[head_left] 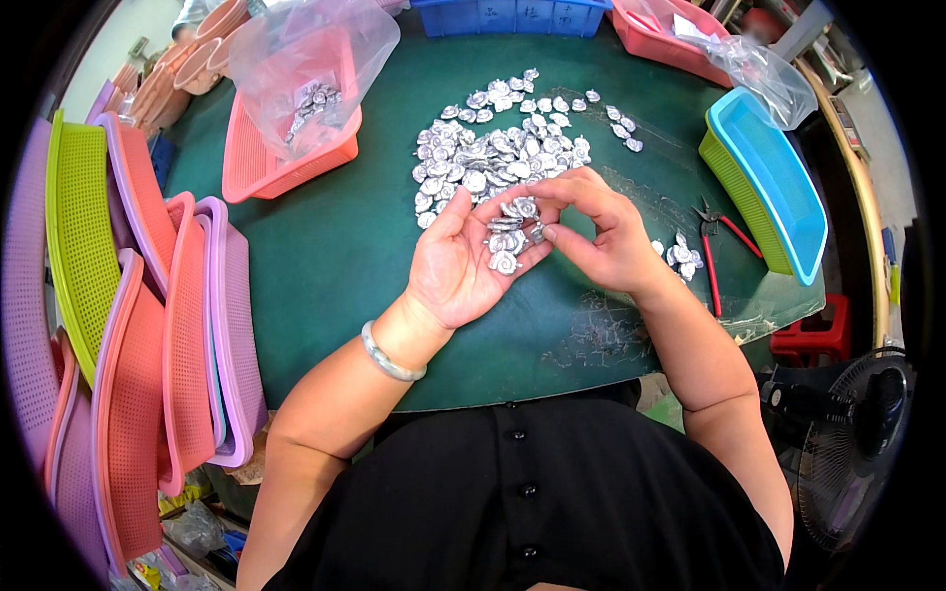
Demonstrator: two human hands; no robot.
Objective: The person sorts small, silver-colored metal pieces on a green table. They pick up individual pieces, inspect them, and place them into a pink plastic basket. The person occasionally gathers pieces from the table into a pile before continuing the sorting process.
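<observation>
My left hand [445,266] lies palm up over the table, a small heap of silver metal pieces [506,241] resting on its fingers. They are flat and rounded, with swirled relief like small flowers or snails. Thumb and forefinger of my right hand [609,231] pinch one silver metal piece [537,231] at the edge of that heap. Just beyond both hands spreads a large pile of similar pieces [473,158] on the green table. A smaller cluster [682,258] sits beside my right wrist.
Red-handled pliers [711,261] lie at right, near a blue and green basket [778,187]. A pink basket [291,163] with a plastic bag stands at left. Stacked coloured baskets [138,374] line the left side. A fan [852,433] and red stool [818,333] are at lower right.
</observation>
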